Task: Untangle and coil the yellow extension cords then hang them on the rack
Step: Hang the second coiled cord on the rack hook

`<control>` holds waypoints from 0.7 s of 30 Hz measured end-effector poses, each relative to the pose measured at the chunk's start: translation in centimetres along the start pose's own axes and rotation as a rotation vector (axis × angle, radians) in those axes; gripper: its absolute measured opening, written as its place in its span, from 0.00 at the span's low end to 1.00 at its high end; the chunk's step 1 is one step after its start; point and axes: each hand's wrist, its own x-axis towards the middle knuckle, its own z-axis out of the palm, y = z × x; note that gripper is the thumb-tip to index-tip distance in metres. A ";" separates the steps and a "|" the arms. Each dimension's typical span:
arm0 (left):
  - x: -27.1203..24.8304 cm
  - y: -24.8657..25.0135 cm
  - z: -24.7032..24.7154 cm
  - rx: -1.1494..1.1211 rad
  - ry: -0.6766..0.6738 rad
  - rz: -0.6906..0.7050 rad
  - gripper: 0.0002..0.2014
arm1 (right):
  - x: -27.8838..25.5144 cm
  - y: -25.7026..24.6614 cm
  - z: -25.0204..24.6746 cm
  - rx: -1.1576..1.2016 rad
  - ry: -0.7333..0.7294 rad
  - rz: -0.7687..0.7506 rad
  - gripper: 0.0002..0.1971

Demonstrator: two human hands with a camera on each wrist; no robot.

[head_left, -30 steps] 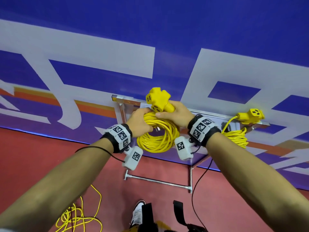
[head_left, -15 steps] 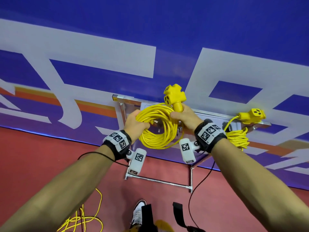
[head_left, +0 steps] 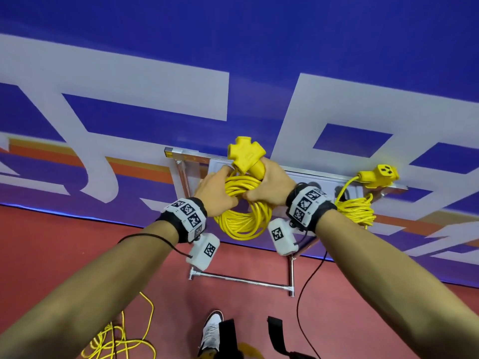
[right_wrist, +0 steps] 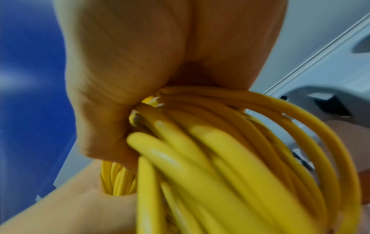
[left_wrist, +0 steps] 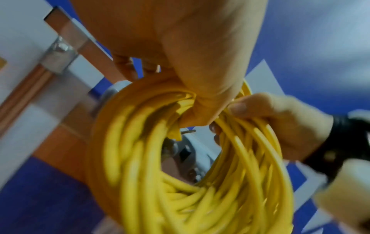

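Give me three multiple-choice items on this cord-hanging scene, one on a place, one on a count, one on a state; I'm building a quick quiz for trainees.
1. Where does the loose, uncoiled yellow cord lie?
A. on the red floor at lower left
B. over the rack's top bar
C. across the right forearm

2. How many coiled cords already hang on the rack, unheld?
A. none
B. one
C. three

3. How is the coiled cord in the middle held?
A. by the left hand only
B. by both hands
C. by no hand

Key: 1 A, the loose cord sprawls on the floor. 2 B, one hung coil sits at the rack's right end. 3 B, the left hand and right hand both grip the held coil.
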 end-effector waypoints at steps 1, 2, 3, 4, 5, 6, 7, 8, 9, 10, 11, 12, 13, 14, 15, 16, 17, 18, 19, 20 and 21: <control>0.1 -0.3 0.0 0.054 -0.011 -0.003 0.30 | 0.3 -0.3 0.2 -0.048 -0.004 0.006 0.29; 0.1 -0.5 0.0 0.069 -0.017 -0.011 0.30 | 0.7 -0.3 0.4 -0.097 -0.009 0.014 0.31; 0.2 -0.9 0.1 0.040 -0.025 -0.030 0.29 | 1.1 -0.4 0.7 -0.154 -0.021 0.034 0.34; 0.1 -1.1 0.2 0.007 -0.034 -0.048 0.29 | 1.5 -0.4 0.9 -0.204 -0.038 0.039 0.37; 0.0 -1.3 0.4 -0.011 -0.035 -0.058 0.28 | 1.7 -0.2 1.3 -0.245 -0.057 0.047 0.40; 0.0 -1.4 0.5 -0.011 -0.031 -0.059 0.26 | 2.0 0.0 1.5 -0.270 -0.069 0.051 0.41; 0.0 -1.5 0.7 -0.009 -0.017 -0.051 0.25 | 2.0 -0.1 1.6 -0.275 -0.072 0.057 0.42; 0.0 -1.5 0.8 -0.009 0.006 -0.038 0.24 | 2.3 0.1 1.6 -0.267 -0.065 0.062 0.43; 0.1 -1.5 0.9 -0.008 0.029 -0.024 0.23 | 2.4 0.1 1.5 -0.249 -0.052 0.067 0.44; 0.3 -1.4 1.0 0.005 0.051 -0.005 0.23 | 2.5 0.2 1.2 -0.231 -0.034 0.067 0.46; 0.6 -1.4 1.0 0.037 0.072 0.013 0.24 | 2.6 0.2 1.0 -0.221 -0.015 0.069 0.48; 0.9 -1.2 1.0 0.076 0.084 0.026 0.24 | 2.6 0.3 0.8 -0.210 0.005 0.065 0.50; 1.3 -1.0 1.0 0.106 0.083 0.029 0.25 | 2.6 0.2 0.7 -0.198 0.018 0.065 0.51; 1.5 -0.9 0.8 0.122 0.069 0.017 0.26 | 2.6 0.4 0.7 -0.185 0.024 0.065 0.51; 1.8 -0.8 0.7 0.128 0.042 -0.009 0.29 | 2.5 0.5 0.9 -0.178 0.027 0.073 0.51; 1.9 -0.8 0.6 0.131 0.007 -0.037 0.31 | 2.5 0.6 1.0 -0.170 0.034 0.084 0.50; 1.9 -0.9 0.5 0.132 -0.032 -0.052 0.34 | 2.3 0.7 1.2 -0.162 0.045 0.109 0.49; 1.9 -1.1 0.5 0.132 -0.062 -0.047 0.36 | 2.3 1.0 1.4 -0.151 0.055 0.134 0.48; 1.9 -1.3 0.5 0.134 -0.078 -0.036 0.37 | 2.3 1.2 1.6 -0.139 0.067 0.161 0.46; 1.8 -1.5 0.5 0.137 -0.085 -0.026 0.36 | 2.2 1.3 1.9 -0.126 0.078 0.181 0.44; 1.8 -1.6 0.5 0.137 -0.086 -0.023 0.35 | 2.1 1.4 2.3 -0.117 0.093 0.197 0.44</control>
